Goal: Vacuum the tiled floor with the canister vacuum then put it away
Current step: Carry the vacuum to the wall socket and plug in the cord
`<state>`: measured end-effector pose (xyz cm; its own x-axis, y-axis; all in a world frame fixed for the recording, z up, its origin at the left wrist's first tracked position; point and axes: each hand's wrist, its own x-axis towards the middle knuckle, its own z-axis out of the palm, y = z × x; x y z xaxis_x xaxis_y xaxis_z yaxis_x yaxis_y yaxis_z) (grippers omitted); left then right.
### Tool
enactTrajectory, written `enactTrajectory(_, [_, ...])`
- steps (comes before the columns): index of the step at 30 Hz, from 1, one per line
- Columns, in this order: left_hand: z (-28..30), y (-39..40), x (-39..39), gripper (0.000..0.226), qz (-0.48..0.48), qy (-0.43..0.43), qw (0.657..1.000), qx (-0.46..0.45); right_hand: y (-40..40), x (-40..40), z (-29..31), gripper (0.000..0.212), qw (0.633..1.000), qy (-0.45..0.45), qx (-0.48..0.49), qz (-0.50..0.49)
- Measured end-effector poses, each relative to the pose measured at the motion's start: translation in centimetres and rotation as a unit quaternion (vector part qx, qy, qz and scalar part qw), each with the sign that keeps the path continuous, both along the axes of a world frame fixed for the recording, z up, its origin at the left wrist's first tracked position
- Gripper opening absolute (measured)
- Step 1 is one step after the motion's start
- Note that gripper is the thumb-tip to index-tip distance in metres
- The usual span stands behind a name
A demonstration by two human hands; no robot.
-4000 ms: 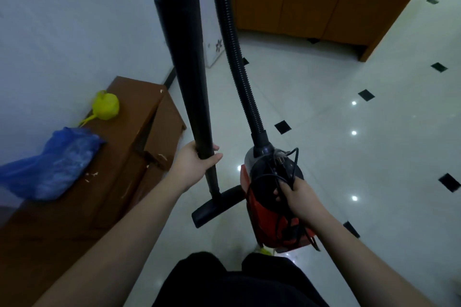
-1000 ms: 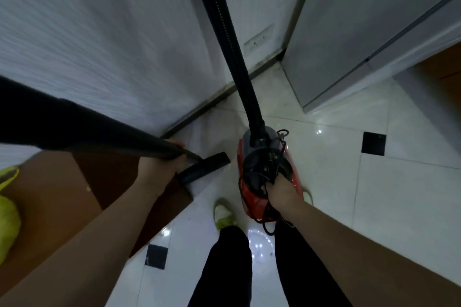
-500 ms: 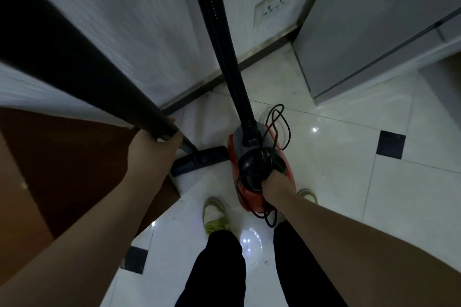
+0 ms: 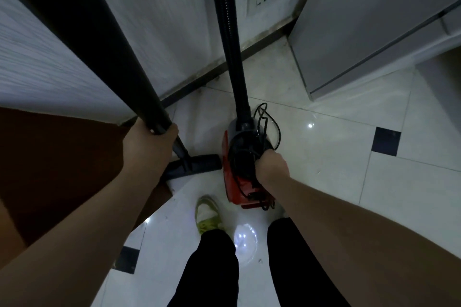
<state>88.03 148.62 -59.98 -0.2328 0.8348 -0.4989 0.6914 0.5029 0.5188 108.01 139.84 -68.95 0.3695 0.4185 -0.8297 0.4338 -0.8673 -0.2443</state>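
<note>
At frame centre, the right hand (image 4: pixel 270 166) is gripping the red canister vacuum (image 4: pixel 243 172) (cord bundled); the left hand (image 4: pixel 149 147) is gripping its black wand (image 4: pixel 104 45).

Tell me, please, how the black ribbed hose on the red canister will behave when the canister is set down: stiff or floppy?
Probably floppy. The hose is ribbed, so it likely bends easily and may sag sideways once released. Its lower cuff looks smooth and rigid, so that end should stay upright at the canister. The right hand grips the canister handle with loose cord, which may also slip.
</note>
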Motion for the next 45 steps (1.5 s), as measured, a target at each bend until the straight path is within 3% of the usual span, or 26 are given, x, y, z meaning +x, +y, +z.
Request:
enactTrajectory(5, [0.2, -0.3, 0.6, 0.034, -0.026, 0.003, 1.0, -0.003, -3.3, 6.2, -1.6, 0.027, 0.992, -0.004, 0.065, -0.104])
enactTrajectory(9, [0.4, 0.0, 1.1, 0.036, -0.044, 0.009, 0.999, -0.003, -7.4, 11.4, 1.4, 0.023, 0.98, 0.006, 0.09, -0.175])
enactTrajectory(13, [0.0, 0.4, 1.8, 0.035, -0.053, 0.025, 0.998, 0.007, -10.7, 13.2, 5.1, 0.021, 0.97, 0.053, 0.108, -0.21])
enactTrajectory(17, [0.1, -0.1, 2.4, 0.036, -0.054, 0.025, 0.998, 0.007, -11.8, 13.7, 4.9, 0.016, 0.94, 0.082, 0.12, -0.31])
enactTrajectory(22, [0.4, -0.5, 4.0, 0.036, -0.055, 0.009, 0.998, 0.008, -9.3, 12.4, 5.0, 0.021, 0.963, 0.149, 0.101, -0.199])
enactTrajectory(25, [0.4, -0.6, 5.2, 0.035, -0.062, 0.001, 0.998, 0.013, -6.7, 11.5, 4.7, 0.012, 0.957, 0.224, 0.092, -0.157])
enactTrajectory(32, [-0.5, 0.4, 6.7, 0.022, -0.065, -0.01, 0.998, 0.009, -2.5, 10.9, 3.1, 0.022, 0.927, 0.222, 0.081, -0.289])
enactTrajectory(45, [-4.2, 2.6, 9.9, 0.025, -0.063, -0.013, 0.995, -0.071, -1.9, 10.9, 0.5, 0.02, 0.933, 0.195, 0.054, -0.299])
